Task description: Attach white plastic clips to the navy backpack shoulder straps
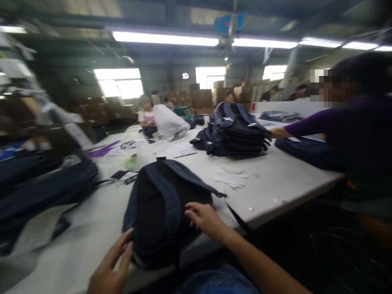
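Observation:
A dark navy backpack [154, 204] lies on the white table in front of me, its padded shoulder straps facing up. My left hand [112, 261] is at the backpack's lower left edge, thumb and fingers apart, the fingertips against its side. Over the right half of the bag is my right hand [203, 218], its fingers loosely bent and apart, near the right shoulder strap. Whether those fingertips touch the fabric I cannot tell. A thin webbing strap [237, 216] trails from the bag's right side over the table edge.
Beyond the bag stands a stack of navy backpacks [239, 130]. A person in a purple top [312, 122] reaches toward it from the right. White gloves [231, 177] lie on the table [275, 179]. More dark bags [55, 183] are at left, tags [124, 175] behind the backpack.

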`<state>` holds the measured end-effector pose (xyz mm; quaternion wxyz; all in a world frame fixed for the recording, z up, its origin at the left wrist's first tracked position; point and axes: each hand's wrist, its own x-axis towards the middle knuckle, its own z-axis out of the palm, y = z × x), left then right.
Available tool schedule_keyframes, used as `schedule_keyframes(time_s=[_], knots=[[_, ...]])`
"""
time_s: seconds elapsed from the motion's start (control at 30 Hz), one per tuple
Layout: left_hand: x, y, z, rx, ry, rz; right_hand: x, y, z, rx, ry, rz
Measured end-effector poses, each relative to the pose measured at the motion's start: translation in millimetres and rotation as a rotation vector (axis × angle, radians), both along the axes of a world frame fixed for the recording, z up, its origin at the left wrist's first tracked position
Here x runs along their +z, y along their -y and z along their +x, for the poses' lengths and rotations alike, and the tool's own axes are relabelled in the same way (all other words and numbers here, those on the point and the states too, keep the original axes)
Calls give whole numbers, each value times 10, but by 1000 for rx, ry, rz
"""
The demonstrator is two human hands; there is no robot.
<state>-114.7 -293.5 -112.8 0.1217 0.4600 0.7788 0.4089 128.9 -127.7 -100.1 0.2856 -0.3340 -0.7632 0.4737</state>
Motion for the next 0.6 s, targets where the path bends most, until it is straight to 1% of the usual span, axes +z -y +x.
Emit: schedule_keyframes(time_s=[0.03,0.07,0.1,0.2,0.27,0.33,0.4,0.53,0.6], knots=[[27,162,36,57,46,11,-11,-49,-91,21,11,-76],[43,265,76,94,95,31,-22,-96,-185,50,24,-146],[46,315,108,108,143,53,-30,-138,-277,91,32,-217],[-15,290,129,74,247,113,-26,-202,-471,203,33,-398],[-68,246,111,36,297,128,-2,-195,-532,303,49,-476],[-88,218,96,12,321,125,37,-167,-582,403,98,-511],[-55,200,84,15,325,116,98,-138,-658,452,116,-523],[120,135,76,17,392,84,269,-101,-863,417,13,-529],[199,80,91,2,402,45,313,-85,-948,384,45,-506]])
